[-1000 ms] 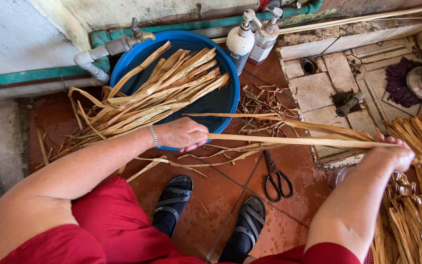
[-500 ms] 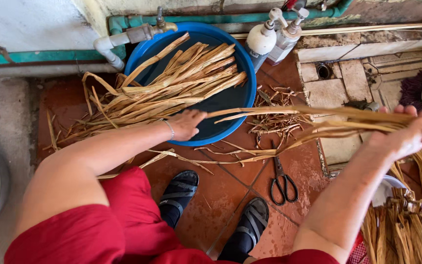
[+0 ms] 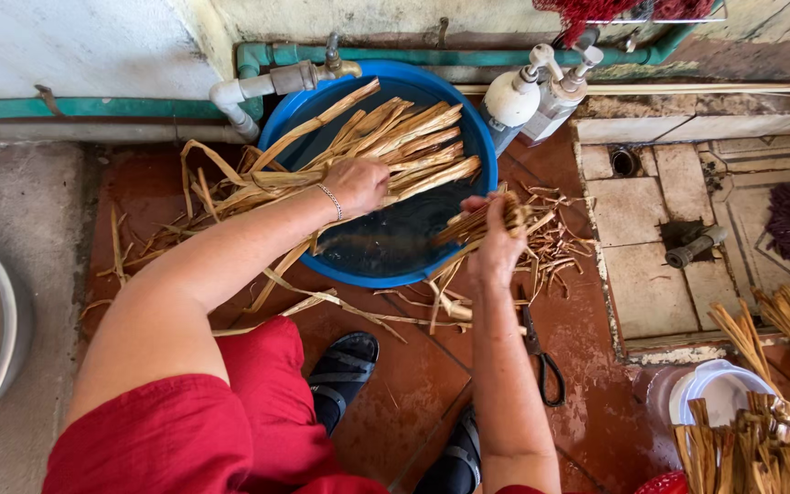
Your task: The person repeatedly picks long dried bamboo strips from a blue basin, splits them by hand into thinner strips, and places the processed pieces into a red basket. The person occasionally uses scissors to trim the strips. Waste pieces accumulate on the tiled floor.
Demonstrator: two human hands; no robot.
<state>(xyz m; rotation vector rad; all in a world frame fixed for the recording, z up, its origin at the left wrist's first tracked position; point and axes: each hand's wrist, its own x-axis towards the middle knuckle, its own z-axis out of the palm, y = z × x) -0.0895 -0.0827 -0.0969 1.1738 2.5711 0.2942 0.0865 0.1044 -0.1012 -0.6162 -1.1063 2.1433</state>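
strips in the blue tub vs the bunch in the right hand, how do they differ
The strips in the tub lie long and spread out, with the left hand resting on them. The bunch in the right hand is folded short and gathered tight in its grip, over the blue tub rim. Both are dry, tan plant strips.

A home wash yard is showing here: pipes and a tap [image 3: 336, 62] are running above the blue tub [image 3: 468, 128], floor drain [image 3: 626, 162] nearby.
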